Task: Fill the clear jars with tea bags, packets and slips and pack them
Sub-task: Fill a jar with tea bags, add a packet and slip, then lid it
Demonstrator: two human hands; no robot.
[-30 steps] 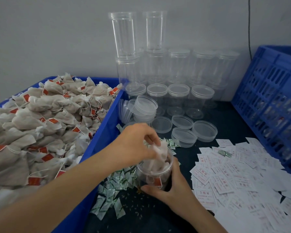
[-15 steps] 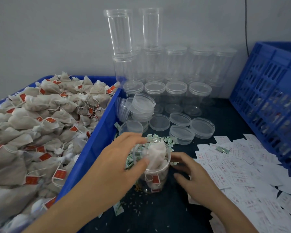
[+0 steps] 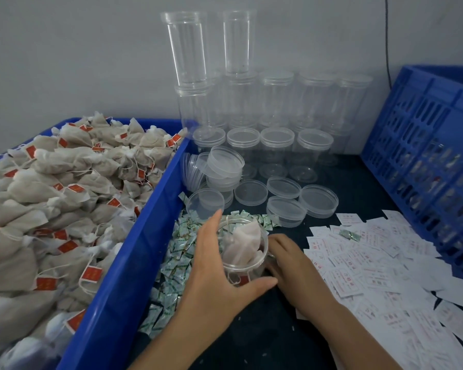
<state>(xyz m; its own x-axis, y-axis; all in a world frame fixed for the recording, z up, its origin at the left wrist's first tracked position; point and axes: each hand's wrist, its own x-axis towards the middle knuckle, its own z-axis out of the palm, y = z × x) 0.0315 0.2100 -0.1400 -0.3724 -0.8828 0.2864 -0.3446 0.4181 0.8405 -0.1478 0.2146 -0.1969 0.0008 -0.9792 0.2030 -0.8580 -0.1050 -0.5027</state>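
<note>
Both hands moved in since 0.5 s ago: they now cup the open jar point(image 3: 247, 259) from either side.
Left hand point(image 3: 219, 268) wraps the jar's left wall, fingers spread, thumb across the near side. Right hand point(image 3: 286, 259) is on the right wall, fingers curled against it. Jar stands on the dark table point(image 3: 265, 329), stuffed with tea bags point(image 3: 242, 243), between the blue bin point(image 3: 134, 252) and the paper slips point(image 3: 372, 268), by the green packets point(image 3: 178, 259).

Bare dark table point(image 3: 265, 324) lies open; bin point(image 3: 134, 252), packets point(image 3: 177, 255), slips point(image 3: 372, 268) flank it.
</note>
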